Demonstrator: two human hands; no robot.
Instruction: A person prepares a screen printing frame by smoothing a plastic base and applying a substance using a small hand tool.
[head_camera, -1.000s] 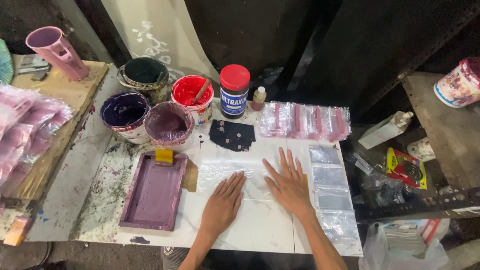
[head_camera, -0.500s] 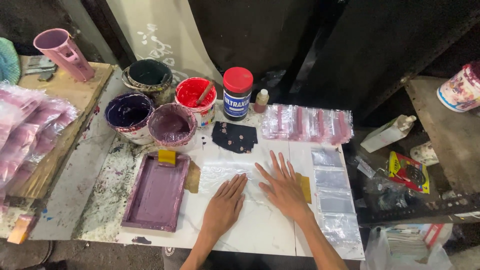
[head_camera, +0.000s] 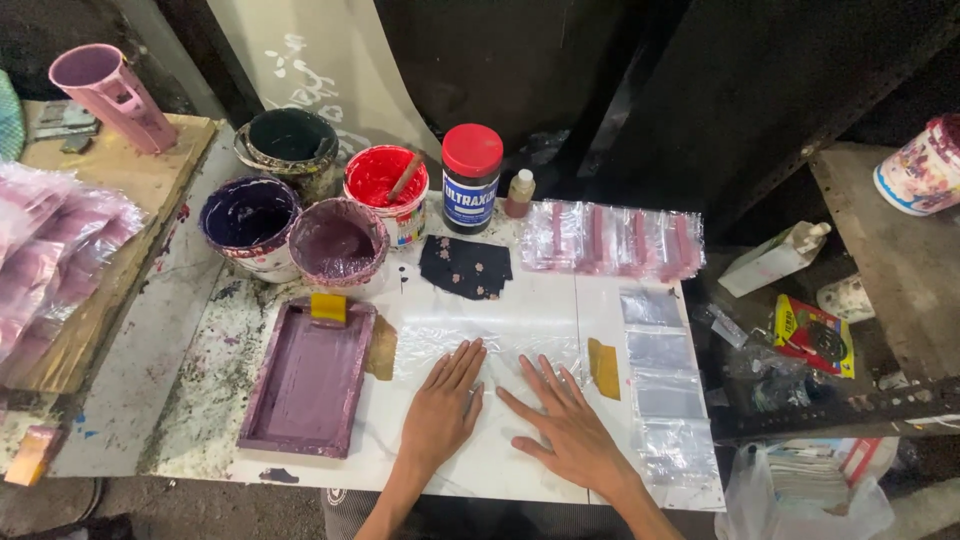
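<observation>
While you've got both palms down on that clear plastic sheet (head_camera: 500, 345), keep them flat and press evenly, working any wrinkles outward from the middle so it doesn't bunch or skate on the white table (head_camera: 560, 285). The sheet lies right under your fingertips, running from the purple tray across to the yellow tab. Your left hand (head_camera: 440, 410) has its fingers fairly close together, only slightly fanned; your right hand (head_camera: 570, 430) has them spread wide. Neither is pinching anything, just resting flat.

Just left of your left fingers sits the purple-stained tray (head_camera: 305, 375) with a small yellow block (head_camera: 328, 307) at its top edge. Just right of your right fingertips there's a yellow tab (head_camera: 603, 367), and past that a column of small clear bags (head_camera: 655, 385).

Beyond your fingertips lies a dark fabric scrap (head_camera: 465, 267) with little pale flowers. Further out is a dark jar with a red lid (head_camera: 472, 178) and a blue-and-white wraparound label, with a tiny brown bottle (head_camera: 519, 193) beside it. Right of that, a row of pink-striped clear packets (head_camera: 612, 240). Further left are the paint tubs (head_camera: 290, 220): red, two purplish, one dark green.

Off the table to the right: a white bottle (head_camera: 775, 260) on its side and a flat red-and-yellow packet (head_camera: 812, 335).
</observation>
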